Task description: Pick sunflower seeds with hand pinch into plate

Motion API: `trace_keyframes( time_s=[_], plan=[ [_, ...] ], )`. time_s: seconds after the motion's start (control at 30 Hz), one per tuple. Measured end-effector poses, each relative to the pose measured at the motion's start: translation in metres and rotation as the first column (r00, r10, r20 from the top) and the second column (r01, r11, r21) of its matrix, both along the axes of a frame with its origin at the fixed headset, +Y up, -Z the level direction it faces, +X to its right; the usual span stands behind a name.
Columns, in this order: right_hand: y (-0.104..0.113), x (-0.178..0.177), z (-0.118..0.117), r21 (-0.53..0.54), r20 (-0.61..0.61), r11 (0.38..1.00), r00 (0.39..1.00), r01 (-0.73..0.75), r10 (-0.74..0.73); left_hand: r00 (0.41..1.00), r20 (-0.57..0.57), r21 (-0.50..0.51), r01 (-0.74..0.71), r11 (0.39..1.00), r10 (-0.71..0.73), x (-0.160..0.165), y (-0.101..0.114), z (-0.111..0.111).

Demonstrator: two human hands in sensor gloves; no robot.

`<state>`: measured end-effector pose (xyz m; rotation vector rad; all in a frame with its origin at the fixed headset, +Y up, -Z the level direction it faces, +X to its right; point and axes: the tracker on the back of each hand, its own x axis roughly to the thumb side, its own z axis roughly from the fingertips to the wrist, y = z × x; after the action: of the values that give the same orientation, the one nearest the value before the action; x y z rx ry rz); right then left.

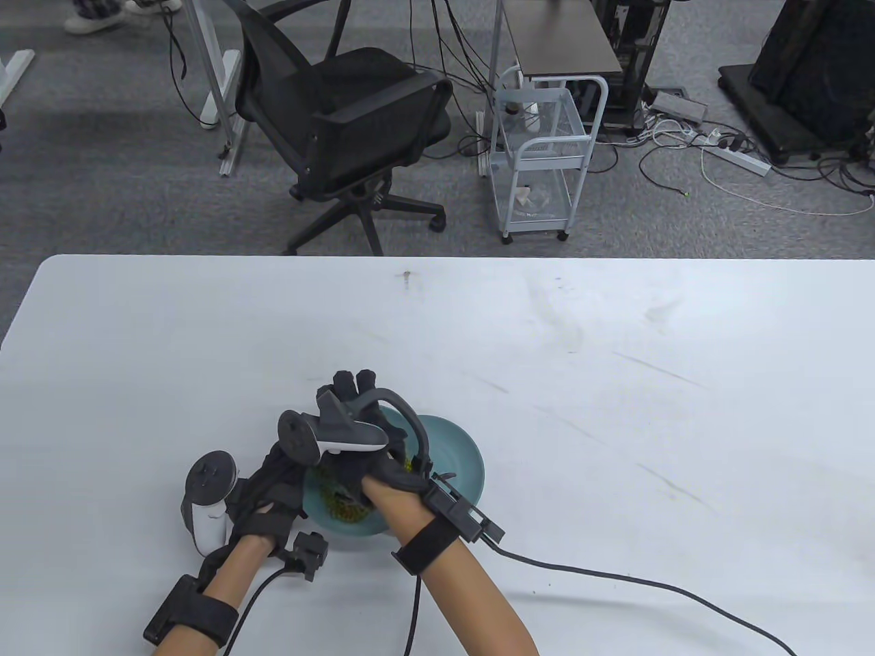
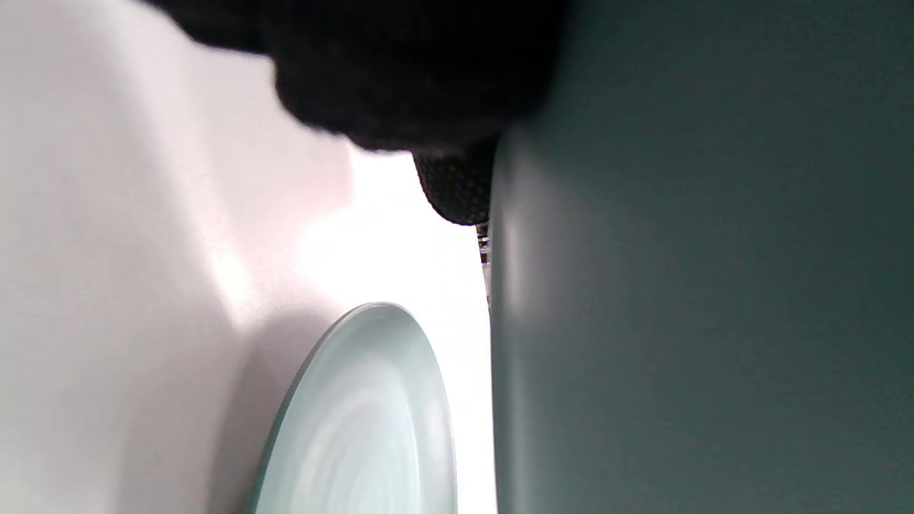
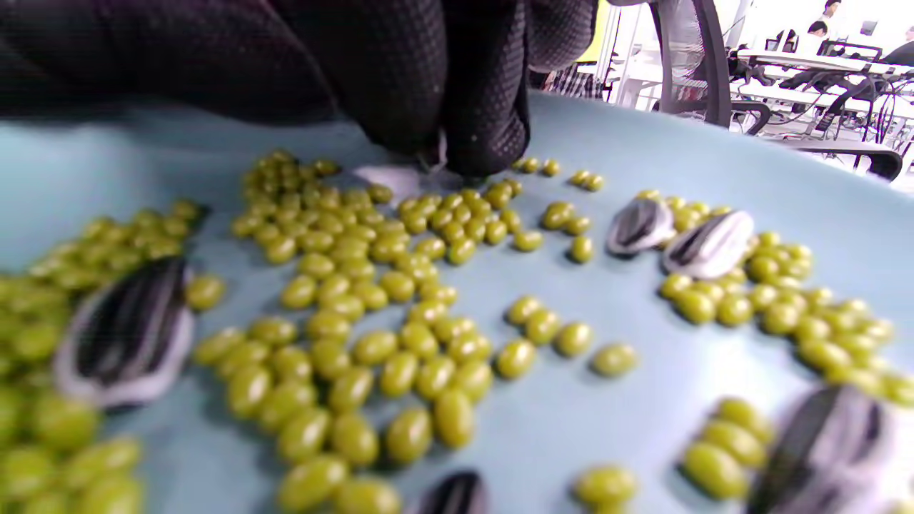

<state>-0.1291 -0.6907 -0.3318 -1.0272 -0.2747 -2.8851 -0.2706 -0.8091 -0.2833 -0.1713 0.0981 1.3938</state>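
A teal bowl (image 1: 342, 527) near the table's front edge holds many small green beans (image 3: 400, 335) and striped sunflower seeds (image 3: 707, 246). A lighter teal plate (image 1: 459, 459) lies just right of and behind it, and also shows in the left wrist view (image 2: 371, 428). My right hand (image 1: 372, 471) reaches down into the bowl. In the right wrist view its fingertips (image 3: 493, 143) pinch a pale seed (image 3: 430, 161) at the bowl's bottom. My left hand (image 1: 273, 488) is at the bowl's left side. One of its fingers (image 2: 457, 185) touches the bowl's outer wall (image 2: 678, 285).
The white table (image 1: 615, 383) stretches far to the right and back. Cables (image 1: 615, 581) run from both wrists over the table's front edge. An office chair (image 1: 342, 130) and a white cart (image 1: 540, 157) stand on the floor beyond the table.
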Motion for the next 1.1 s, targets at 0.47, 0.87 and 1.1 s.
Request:
trace_keyframes(
  time_s=[0.47, 0.87, 1.1],
  plan=[
    [0.037, 0.068, 0.002, 0.032, 0.135, 0.979, 0.969, 0.203, -0.205, 0.997, -0.074, -0.010, 0.004, 1.000, -0.005, -0.017, -0.004, 0.000],
    [-0.017, 0.125, -0.005, 0.010, 0.283, 0.974, 0.934, 0.224, -0.218, 0.993, -0.115, -0.015, -0.020, 1.000, 0.018, -0.025, -0.005, 0.001],
    [-0.044, 0.129, -0.006, -0.014, 0.312, 0.984, 0.936, 0.177, -0.164, 0.995, -0.099, -0.025, -0.034, 0.999, 0.031, -0.025, -0.007, -0.001]
  ],
)
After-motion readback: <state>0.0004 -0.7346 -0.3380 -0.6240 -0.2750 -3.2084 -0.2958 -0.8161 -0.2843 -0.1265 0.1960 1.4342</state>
